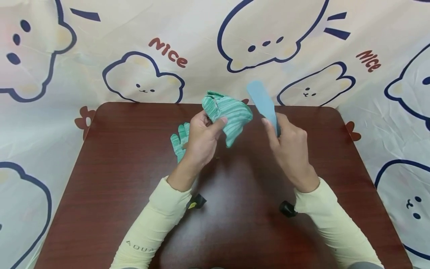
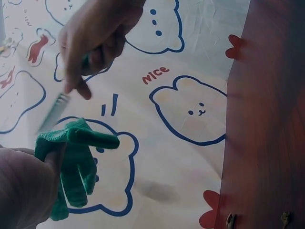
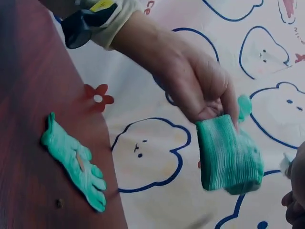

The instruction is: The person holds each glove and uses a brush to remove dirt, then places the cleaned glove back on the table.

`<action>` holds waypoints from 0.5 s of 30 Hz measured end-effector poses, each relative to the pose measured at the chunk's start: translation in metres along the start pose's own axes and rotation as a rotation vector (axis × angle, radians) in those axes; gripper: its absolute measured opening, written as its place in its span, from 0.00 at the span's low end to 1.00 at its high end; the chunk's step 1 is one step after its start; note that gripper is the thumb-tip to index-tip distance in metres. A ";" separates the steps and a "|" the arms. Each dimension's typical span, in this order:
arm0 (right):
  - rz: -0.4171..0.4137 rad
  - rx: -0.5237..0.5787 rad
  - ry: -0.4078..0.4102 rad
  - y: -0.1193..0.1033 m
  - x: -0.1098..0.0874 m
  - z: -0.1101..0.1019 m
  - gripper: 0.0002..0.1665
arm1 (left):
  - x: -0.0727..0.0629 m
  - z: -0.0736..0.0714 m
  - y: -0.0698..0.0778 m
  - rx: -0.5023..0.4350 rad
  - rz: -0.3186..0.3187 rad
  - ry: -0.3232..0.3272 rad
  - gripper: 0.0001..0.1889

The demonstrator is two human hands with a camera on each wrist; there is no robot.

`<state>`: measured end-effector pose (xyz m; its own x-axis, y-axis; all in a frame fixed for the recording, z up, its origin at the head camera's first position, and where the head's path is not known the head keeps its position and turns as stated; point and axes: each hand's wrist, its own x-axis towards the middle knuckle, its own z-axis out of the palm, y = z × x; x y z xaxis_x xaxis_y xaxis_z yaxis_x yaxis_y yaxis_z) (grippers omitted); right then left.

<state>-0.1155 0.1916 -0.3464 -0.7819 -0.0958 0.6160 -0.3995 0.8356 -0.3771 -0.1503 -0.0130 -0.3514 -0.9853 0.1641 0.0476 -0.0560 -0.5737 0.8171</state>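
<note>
My left hand [image 1: 201, 142] pinches a green striped knit glove [image 1: 235, 116] between thumb and fingers, above the far part of the table. In the right wrist view the ribbed cuff [image 3: 217, 157] faces the camera; in the left wrist view the glove's fingers [image 2: 74, 186] hang down. To the right, my right hand [image 1: 290, 149] grips a light blue, flat, paddle-shaped tool [image 1: 263, 102], its broad end pointing up and away beside the glove. Its grip is mostly hidden in the palm. A matching green glove [image 3: 76, 162] with a brown mark lies on the table, partly behind my left hand in the head view.
The dark brown wooden table [image 1: 235, 224] has rounded far corners. A pale cloth [image 1: 208, 22] printed with cartoon bears hangs behind it and at its sides. Small brown bits [image 3: 59, 203] lie on the tabletop. Dark wrist cameras [image 1: 287, 209] project from both sleeves.
</note>
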 end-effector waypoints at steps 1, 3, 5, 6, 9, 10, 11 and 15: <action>-0.003 0.013 -0.001 -0.001 0.000 -0.001 0.20 | 0.000 0.000 0.000 -0.003 0.000 -0.007 0.16; -0.024 0.039 -0.007 -0.003 -0.001 -0.002 0.20 | 0.001 0.001 -0.001 -0.016 -0.005 -0.024 0.17; -0.049 0.067 -0.023 -0.005 -0.003 -0.001 0.19 | 0.002 0.001 -0.002 -0.030 -0.015 -0.043 0.18; -0.064 0.076 -0.041 -0.006 -0.004 0.000 0.20 | 0.002 0.001 -0.002 -0.035 -0.022 -0.051 0.19; -0.094 0.089 -0.090 -0.007 -0.008 0.003 0.20 | 0.002 0.000 -0.002 -0.046 -0.043 -0.067 0.21; -0.101 0.088 -0.107 -0.007 -0.008 0.004 0.20 | 0.001 0.000 -0.002 -0.044 -0.047 -0.068 0.22; -0.102 0.088 -0.119 -0.006 -0.009 0.005 0.20 | 0.001 0.000 -0.002 -0.043 -0.050 -0.069 0.22; -0.059 0.071 -0.121 0.001 -0.007 0.004 0.16 | 0.002 -0.002 -0.002 -0.050 -0.047 -0.063 0.21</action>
<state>-0.1122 0.1916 -0.3539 -0.8059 -0.2118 0.5529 -0.4764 0.7864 -0.3932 -0.1524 -0.0131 -0.3534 -0.9693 0.2412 0.0469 -0.1119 -0.6032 0.7897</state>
